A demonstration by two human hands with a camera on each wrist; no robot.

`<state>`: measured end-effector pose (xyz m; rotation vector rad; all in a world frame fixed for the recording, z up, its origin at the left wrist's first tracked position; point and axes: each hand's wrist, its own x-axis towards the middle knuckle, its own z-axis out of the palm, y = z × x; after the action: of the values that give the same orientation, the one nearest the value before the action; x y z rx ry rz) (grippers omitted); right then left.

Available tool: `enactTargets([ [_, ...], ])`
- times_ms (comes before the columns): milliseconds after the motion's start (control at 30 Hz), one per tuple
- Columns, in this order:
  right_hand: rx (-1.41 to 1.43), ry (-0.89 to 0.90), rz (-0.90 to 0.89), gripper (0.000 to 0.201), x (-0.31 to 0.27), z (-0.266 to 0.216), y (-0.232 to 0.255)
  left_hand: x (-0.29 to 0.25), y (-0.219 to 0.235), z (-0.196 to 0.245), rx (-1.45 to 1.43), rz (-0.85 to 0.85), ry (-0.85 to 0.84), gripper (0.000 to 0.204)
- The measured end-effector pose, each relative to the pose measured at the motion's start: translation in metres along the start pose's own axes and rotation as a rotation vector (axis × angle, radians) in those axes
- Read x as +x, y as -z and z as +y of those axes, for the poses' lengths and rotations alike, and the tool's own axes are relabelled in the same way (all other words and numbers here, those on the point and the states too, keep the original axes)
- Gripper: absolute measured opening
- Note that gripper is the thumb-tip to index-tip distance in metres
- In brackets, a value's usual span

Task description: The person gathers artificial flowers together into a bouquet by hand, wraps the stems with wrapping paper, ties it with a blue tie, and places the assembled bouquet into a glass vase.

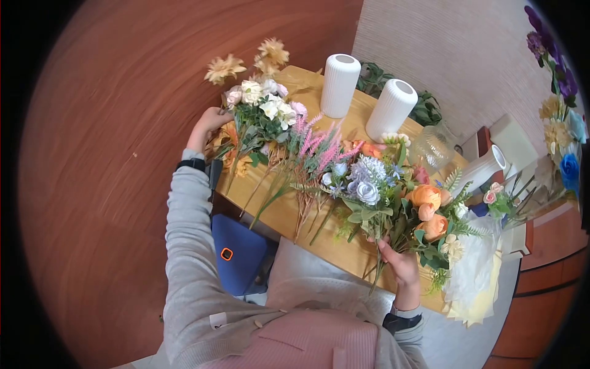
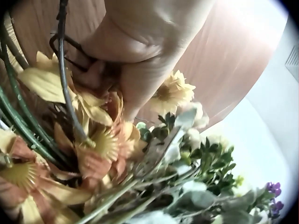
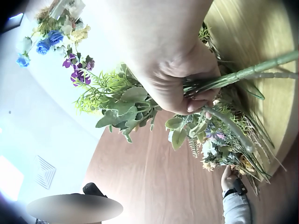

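My left hand (image 1: 215,120) reaches to the table's far left end. Its curled fingers grip among orange-and-yellow artificial flowers (image 2: 100,149), next to a bunch of white and pale pink flowers (image 1: 261,101); the fingertips are partly hidden by petals. Nearer the front edge, my right hand (image 1: 402,267) holds a bunch of green stems (image 3: 243,72), thumb over them. From this hand spread green leaves (image 3: 124,109), with blue-lilac flowers (image 1: 367,178) and orange flowers (image 1: 428,206) close by in the head view. Between the hands lie pink sprigs (image 1: 319,144), stems toward me.
Two white ribbed vases (image 1: 340,86) stand at the back of the wooden table (image 1: 295,77), beside a clear glass vase (image 1: 433,147). Another white vase (image 1: 482,169) leans at the right. White and yellow wrapping sheets (image 1: 473,270) hang at the right end. A blue chair-like object (image 1: 239,246) is below.
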<state>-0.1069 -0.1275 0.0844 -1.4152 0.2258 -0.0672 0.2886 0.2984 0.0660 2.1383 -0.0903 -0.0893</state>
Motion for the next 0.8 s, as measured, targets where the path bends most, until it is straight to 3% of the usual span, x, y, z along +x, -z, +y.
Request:
enactTargets([
  [67, 0.004, -0.007, 0.015, 0.005, -0.001, 0.001, 0.000, -0.041, 0.006, 0.050, -0.177, -0.111, 0.148, 0.030],
  [100, 0.007, -0.016, 0.024, 0.006, -0.001, 0.001, 0.000, -0.041, 0.010, 0.045, -0.176, -0.115, 0.146, 0.030],
  [167, 0.018, -0.016, 0.022, 0.008, 0.000, 0.005, 0.004, -0.042, 0.026, 0.035, -0.614, -0.315, 0.112, 0.031],
  [200, 0.025, -0.020, 0.017, 0.011, 0.000, 0.006, 0.005, -0.039, 0.024, 0.031, -0.613, -0.317, 0.113, 0.031],
  [267, 0.016, -0.019, 0.012, 0.011, 0.000, 0.005, 0.008, -0.038, 0.014, 0.026, -0.894, -0.311, 0.204, 0.030],
  [333, 0.003, -0.011, 0.007, 0.011, 0.000, 0.004, 0.007, -0.027, -0.007, -0.002, -0.951, -0.310, 0.175, 0.028],
  [400, -0.016, 0.008, 0.008, 0.006, -0.001, 0.001, 0.003, -0.028, -0.029, -0.012, -0.844, 0.025, 0.108, 0.015],
  [433, -0.013, 0.010, 0.012, 0.006, -0.002, 0.001, 0.002, -0.015, -0.035, -0.029, -0.841, 0.020, 0.106, 0.015],
  [500, 0.006, 0.001, 0.036, 0.006, -0.002, 0.004, 0.003, 0.011, -0.043, -0.069, -0.449, 0.412, -0.260, 0.012],
  [533, 0.006, 0.002, 0.037, 0.006, -0.002, 0.005, 0.005, 0.012, -0.046, -0.071, -0.450, 0.412, -0.261, 0.012],
  [600, 0.007, -0.044, 0.006, 0.010, -0.001, 0.008, 0.011, 0.013, -0.049, -0.074, -0.338, 0.609, -0.271, 0.019],
  [733, 0.001, -0.024, -0.011, 0.011, -0.002, 0.003, 0.007, 0.002, -0.038, -0.056, -0.336, 0.534, -0.324, 0.022],
  [800, 0.004, -0.037, 0.013, 0.011, -0.003, 0.001, 0.006, -0.023, -0.025, -0.029, -0.237, 0.673, -0.328, 0.026],
])
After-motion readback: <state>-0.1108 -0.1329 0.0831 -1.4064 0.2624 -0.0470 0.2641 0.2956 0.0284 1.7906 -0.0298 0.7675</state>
